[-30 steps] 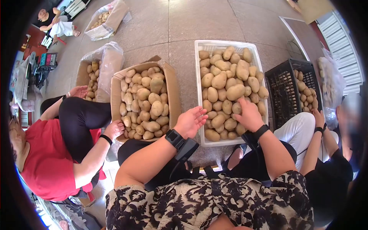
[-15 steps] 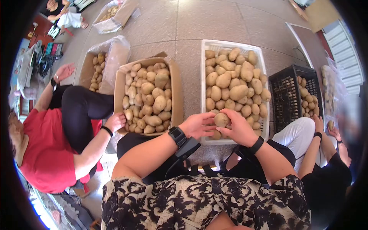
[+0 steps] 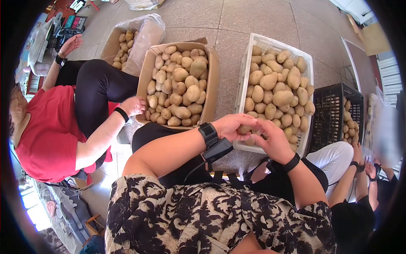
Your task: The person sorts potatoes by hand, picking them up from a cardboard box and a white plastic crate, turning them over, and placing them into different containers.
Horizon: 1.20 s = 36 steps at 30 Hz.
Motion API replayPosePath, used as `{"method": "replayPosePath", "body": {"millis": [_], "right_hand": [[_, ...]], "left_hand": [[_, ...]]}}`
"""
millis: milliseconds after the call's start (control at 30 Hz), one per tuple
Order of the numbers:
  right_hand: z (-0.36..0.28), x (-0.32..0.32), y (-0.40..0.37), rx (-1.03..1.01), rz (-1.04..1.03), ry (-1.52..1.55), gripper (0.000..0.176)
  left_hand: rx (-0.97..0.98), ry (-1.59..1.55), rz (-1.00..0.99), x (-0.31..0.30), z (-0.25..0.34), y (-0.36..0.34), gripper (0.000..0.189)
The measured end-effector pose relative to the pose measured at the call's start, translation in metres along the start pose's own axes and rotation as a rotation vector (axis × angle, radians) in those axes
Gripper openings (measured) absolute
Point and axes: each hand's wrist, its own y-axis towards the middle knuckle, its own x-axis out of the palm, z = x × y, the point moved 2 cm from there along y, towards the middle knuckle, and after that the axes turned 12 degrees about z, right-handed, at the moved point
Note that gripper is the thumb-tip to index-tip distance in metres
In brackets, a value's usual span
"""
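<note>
Between my two hands, over the near edge of a white plastic crate (image 3: 311, 80), is a small round potato (image 3: 244, 129). My left hand (image 3: 230, 127) is closed around it from the left, fingers over its top. From the right, my right hand (image 3: 270, 139) meets it with bent fingers and thumb at its right end; those fingertips are partly hidden. Underneath and beyond, the crate is heaped with loose potatoes (image 3: 282, 98). A watch-like device and a dark box sit on my left wrist, and a black band is on my right.
At left, a person in a red shirt (image 3: 50, 131) rests one hand at a cardboard box (image 3: 213, 84) of potatoes. Behind it stands a plastic-lined box (image 3: 146, 38). A black crate (image 3: 327, 114) with potatoes is at right, beside another person's white-clad knee (image 3: 334, 156).
The view has shifted, so the crates appear further right and lower. My left fingers have closed over the potato, which was more exposed in my right hand before.
</note>
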Motion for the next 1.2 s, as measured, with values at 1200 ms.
{"method": "replayPosePath", "body": {"millis": [1200], "right_hand": [[0.024,-0.007,-0.021,-0.097,0.005,-0.222,0.036]], "left_hand": [[0.467,-0.539,0.982,-0.148,0.027,-0.009,0.043]]}}
